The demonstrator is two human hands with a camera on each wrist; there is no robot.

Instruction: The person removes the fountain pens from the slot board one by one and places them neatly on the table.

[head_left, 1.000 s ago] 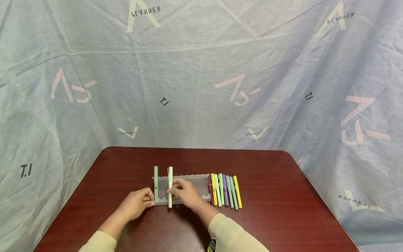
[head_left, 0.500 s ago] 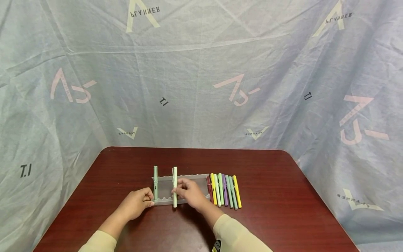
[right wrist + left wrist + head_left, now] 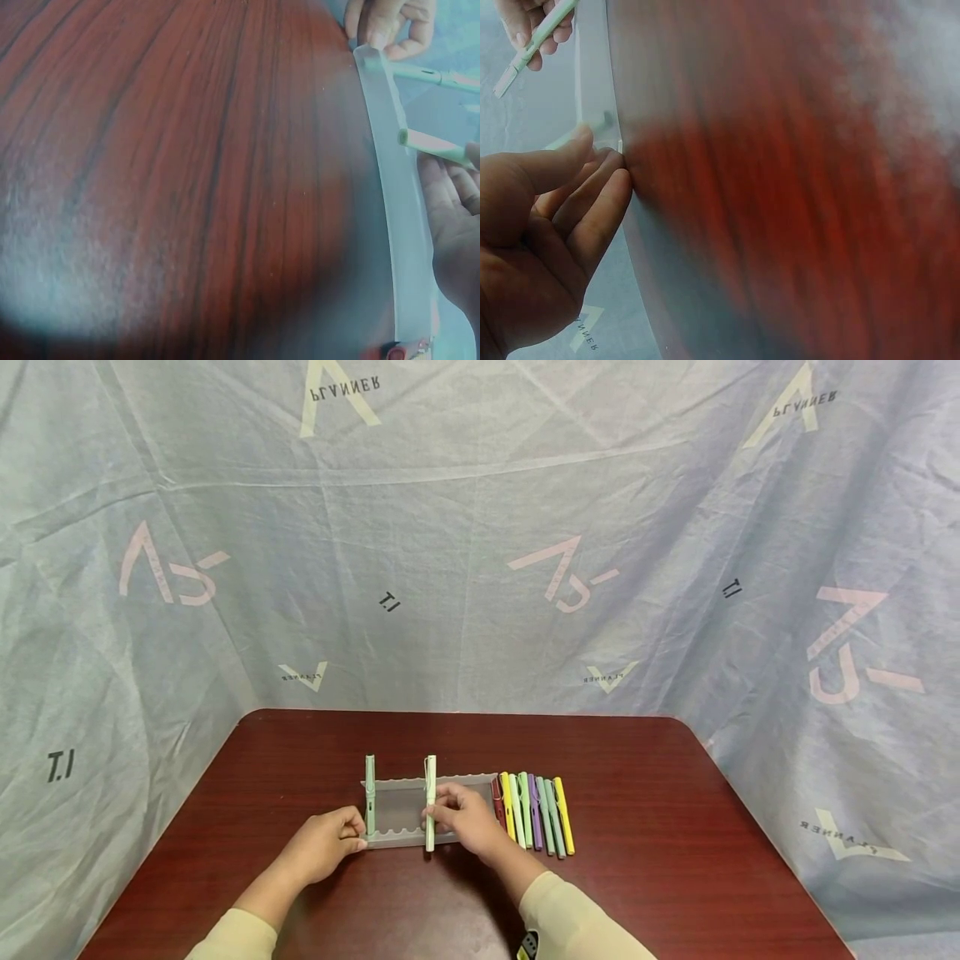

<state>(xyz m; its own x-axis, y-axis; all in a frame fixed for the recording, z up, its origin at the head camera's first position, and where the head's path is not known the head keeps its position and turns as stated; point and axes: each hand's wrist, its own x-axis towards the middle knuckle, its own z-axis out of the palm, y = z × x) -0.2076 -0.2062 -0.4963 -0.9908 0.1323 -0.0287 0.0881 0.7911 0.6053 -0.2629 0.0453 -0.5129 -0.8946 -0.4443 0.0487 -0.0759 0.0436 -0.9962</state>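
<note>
A translucent grey pen tray (image 3: 397, 812) with scalloped edges lies on the dark red table (image 3: 637, 793). A mint green pen (image 3: 371, 792) rests across its leftmost notch. My left hand (image 3: 352, 837) pinches the tray's left end, thumb and fingers on its corner (image 3: 613, 154). My right hand (image 3: 444, 810) pinches a pale green pen (image 3: 431, 802), held across the tray near its middle. That pen's end (image 3: 431, 144) sticks out over the tray's near rail (image 3: 397, 217) in the right wrist view.
Several pens lie side by side on the table right of the tray: red (image 3: 498, 800), yellow (image 3: 507, 803), greens, purple (image 3: 534, 806) and another yellow (image 3: 564, 827). A wrinkled grey printed sheet (image 3: 480, 543) hangs behind and around the table.
My right hand has slid the pale green pen rightwards along the tray, from near the mint pen toward the middle. The left hand and tray stayed put.
</note>
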